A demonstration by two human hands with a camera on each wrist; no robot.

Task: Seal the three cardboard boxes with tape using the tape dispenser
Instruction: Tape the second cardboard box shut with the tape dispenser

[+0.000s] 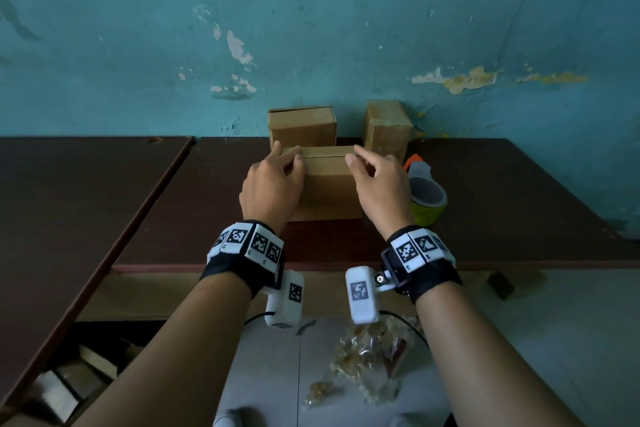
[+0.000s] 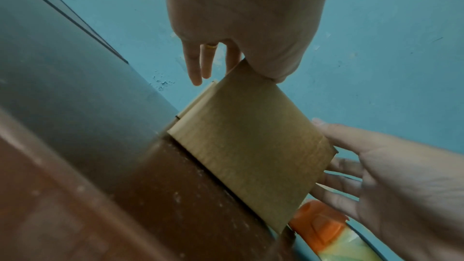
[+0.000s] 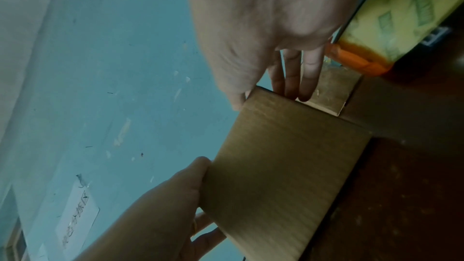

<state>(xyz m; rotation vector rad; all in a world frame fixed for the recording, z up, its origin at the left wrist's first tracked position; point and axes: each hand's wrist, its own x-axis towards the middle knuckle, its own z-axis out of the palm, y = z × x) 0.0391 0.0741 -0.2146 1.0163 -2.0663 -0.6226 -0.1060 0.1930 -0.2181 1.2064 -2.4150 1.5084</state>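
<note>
Cardboard boxes, three (one in front), left hand and right hand gripping its sides, one tape dispenser

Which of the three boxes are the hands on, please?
The near box, with the left hand and right hand on its top corners; the two by the wall stand untouched.

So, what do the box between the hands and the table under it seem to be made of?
The front box looks like plain brown cardboard with a matte finish: faint ribbing runs across its face in the wrist views, and its top flaps meet at a thin seam. The table looks like dark brown board with a smooth, slightly shiny surface, probably laminate; the material underneath cannot be told.
</note>
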